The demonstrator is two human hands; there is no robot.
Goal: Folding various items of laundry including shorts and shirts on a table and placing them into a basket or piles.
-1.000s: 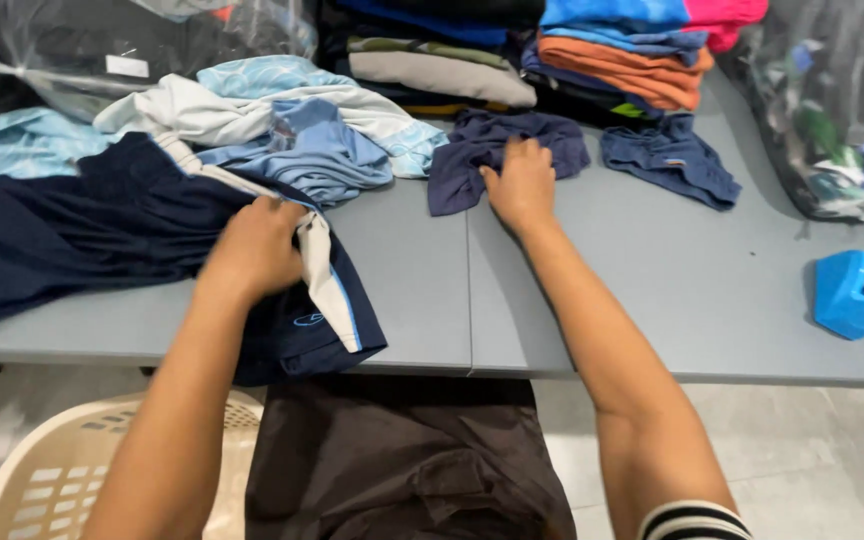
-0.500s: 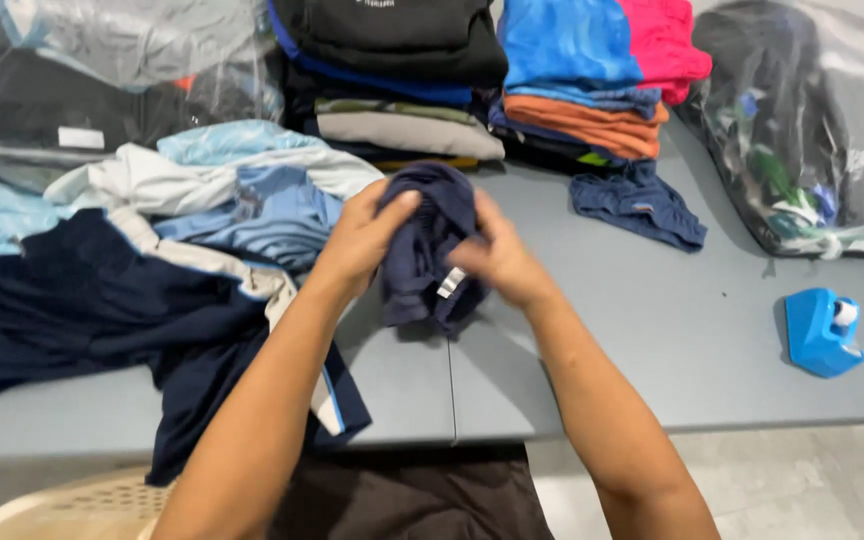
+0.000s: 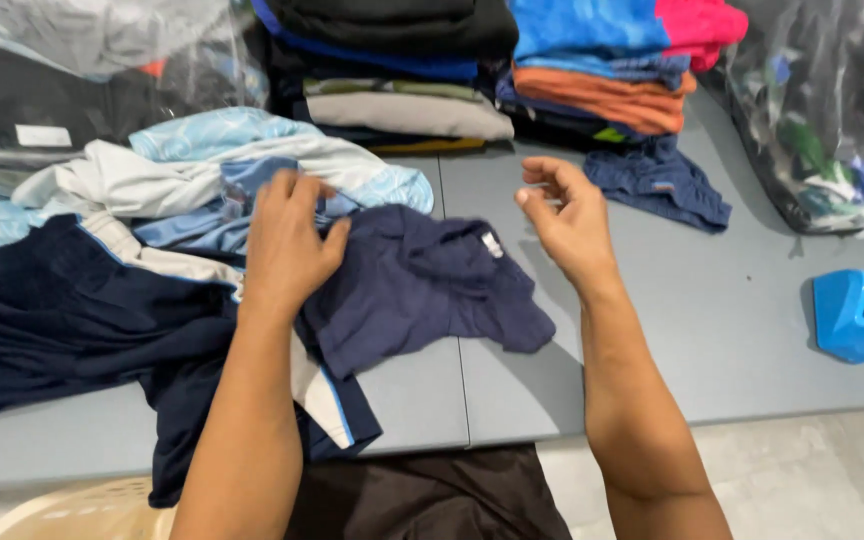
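A small navy garment [image 3: 422, 285] lies crumpled on the grey table [image 3: 672, 330], a white tag showing at its top. My left hand [image 3: 287, 245] rests on its left edge, fingers curled over the cloth and the pale blue clothes behind. My right hand [image 3: 572, 225] hovers just right of the garment, fingers apart and holding nothing. A large dark navy piece with a white stripe [image 3: 82, 330] spreads over the table's front left under my left forearm.
Folded stacks of clothes [image 3: 592, 60] line the back of the table. A second small navy garment [image 3: 657, 185] lies beside them. Clear plastic bags of clothes [image 3: 822, 120] stand at the right and back left. A blue tape dispenser [image 3: 852, 315] sits at right. A cream basket [image 3: 72, 510] is below.
Both hands were holding the small navy garment lifted off the table. It now lies on the table; my right hand has let go and my left hand stays on its edge.
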